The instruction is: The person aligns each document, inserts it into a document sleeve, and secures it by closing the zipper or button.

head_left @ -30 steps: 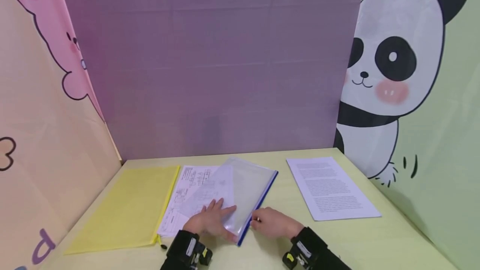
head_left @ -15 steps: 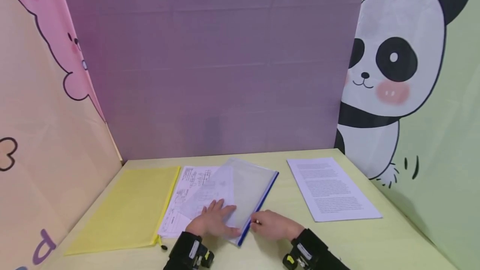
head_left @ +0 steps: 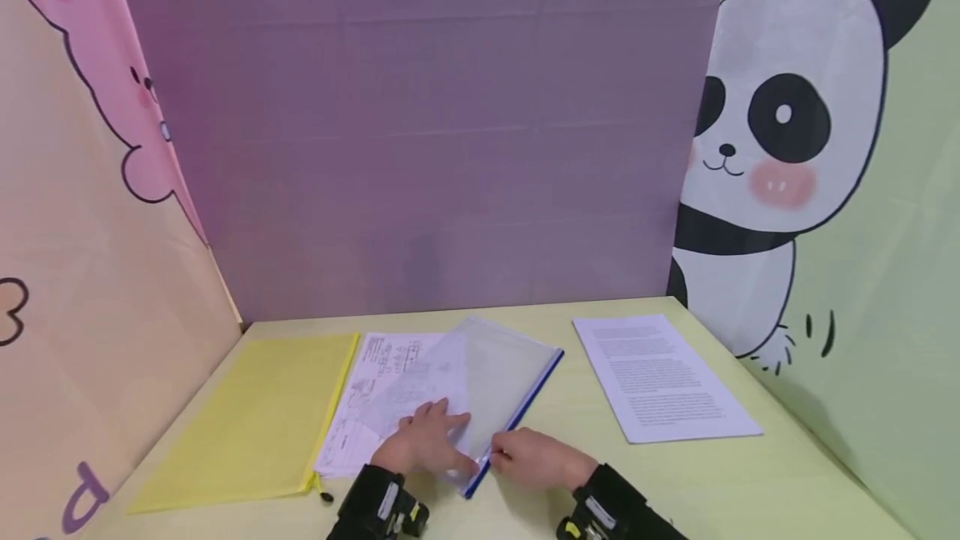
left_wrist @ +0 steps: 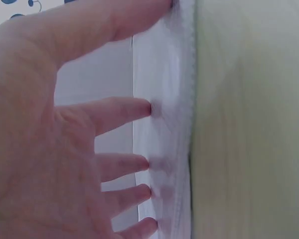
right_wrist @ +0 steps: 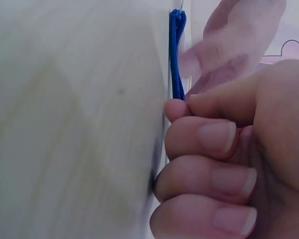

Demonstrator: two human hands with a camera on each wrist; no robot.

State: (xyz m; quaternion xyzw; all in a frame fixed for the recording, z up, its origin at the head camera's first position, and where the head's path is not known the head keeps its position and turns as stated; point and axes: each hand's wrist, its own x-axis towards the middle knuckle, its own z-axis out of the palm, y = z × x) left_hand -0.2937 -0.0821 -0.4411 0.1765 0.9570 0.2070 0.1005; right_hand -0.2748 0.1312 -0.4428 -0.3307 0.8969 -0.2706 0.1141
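Note:
A clear zip folder point(head_left: 498, 373) with a blue zipper point(head_left: 538, 390) along its right edge lies tilted on the table, partly over a printed sheet point(head_left: 348, 432). My left hand point(head_left: 429, 440) rests on the folder's near part, fingers spread, with the thumb by the zipper's near end. In the left wrist view, the left fingertips point(left_wrist: 139, 107) press on the clear plastic. My right hand point(head_left: 543, 458) pinches at the blue zipper between thumb and forefinger, other fingers curled. The right wrist view shows the zipper point(right_wrist: 176, 55) running from that pinch; the fingertips hide any pull tab.
To the left lies a yellow zip folder point(head_left: 247, 415), with a dark-tipped pull point(head_left: 324, 494) at its near corner. A stack of printed paper point(head_left: 663, 377) lies on the right of the table point(head_left: 750, 490). A purple panel point(head_left: 450, 148) stands behind.
My right hand has moved slightly left and nearer along the zipper. The clear folder's zipper edge has turned a little, its near end shifting left. The left hand has barely moved.

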